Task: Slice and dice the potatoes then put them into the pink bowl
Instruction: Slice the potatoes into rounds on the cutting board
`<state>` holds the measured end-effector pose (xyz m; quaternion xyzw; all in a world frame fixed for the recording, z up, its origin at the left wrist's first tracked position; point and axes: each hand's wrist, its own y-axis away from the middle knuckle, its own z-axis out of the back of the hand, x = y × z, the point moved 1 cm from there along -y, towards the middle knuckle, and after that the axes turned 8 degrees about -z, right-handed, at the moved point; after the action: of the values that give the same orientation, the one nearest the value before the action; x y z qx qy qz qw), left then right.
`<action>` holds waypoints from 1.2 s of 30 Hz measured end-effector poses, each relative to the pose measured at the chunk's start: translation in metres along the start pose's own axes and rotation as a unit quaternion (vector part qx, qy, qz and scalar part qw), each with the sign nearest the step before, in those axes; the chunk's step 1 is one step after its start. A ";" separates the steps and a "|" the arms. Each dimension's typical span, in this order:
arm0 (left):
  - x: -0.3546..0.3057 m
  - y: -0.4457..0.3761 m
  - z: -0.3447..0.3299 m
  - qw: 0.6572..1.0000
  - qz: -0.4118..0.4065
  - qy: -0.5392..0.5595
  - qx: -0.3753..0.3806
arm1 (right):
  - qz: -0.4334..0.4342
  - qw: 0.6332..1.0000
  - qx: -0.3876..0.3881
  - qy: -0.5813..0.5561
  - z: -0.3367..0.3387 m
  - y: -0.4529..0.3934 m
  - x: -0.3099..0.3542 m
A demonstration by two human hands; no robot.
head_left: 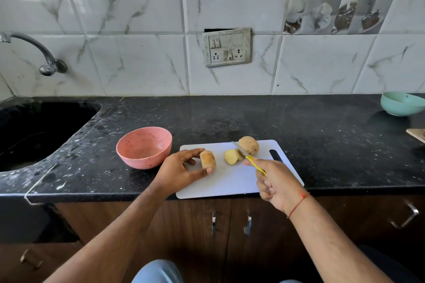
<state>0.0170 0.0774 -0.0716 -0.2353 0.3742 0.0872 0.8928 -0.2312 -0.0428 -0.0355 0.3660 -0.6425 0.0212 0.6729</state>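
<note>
A white cutting board [230, 181] lies on the black counter. My left hand [181, 167] pinches a potato half [208, 160] between thumb and fingers at the board's left end. Another cut half [232, 156] lies cut face up near the middle. A whole potato [248, 145] sits at the board's far edge. My right hand [276, 181] grips a yellow-handled knife [250, 158]; its blade tip points between the cut half and the whole potato. The pink bowl [144, 147] stands empty just left of the board.
A black sink [34, 131] with a tap [43, 57] lies at the left. A green bowl [401, 103] and the corner of a wooden board [417, 134] are at the far right. A switch plate [227, 47] is on the tiled wall.
</note>
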 end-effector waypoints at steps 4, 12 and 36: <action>-0.001 0.000 0.000 1.000 -0.005 -0.001 0.000 | 0.062 0.994 -0.046 0.079 0.001 0.001 0.007; 0.001 0.001 0.000 1.000 -0.003 0.013 -0.013 | 0.259 0.842 -0.147 0.450 -0.034 0.011 -0.007; 0.008 -0.002 -0.003 1.000 -0.009 0.020 -0.018 | 0.318 0.692 -0.200 0.616 -0.079 0.030 -0.012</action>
<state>0.0215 0.0735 -0.0788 -0.2567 0.3883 0.0808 0.8814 -0.1805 0.0252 -0.0246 -0.0984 -0.1508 0.3252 0.9284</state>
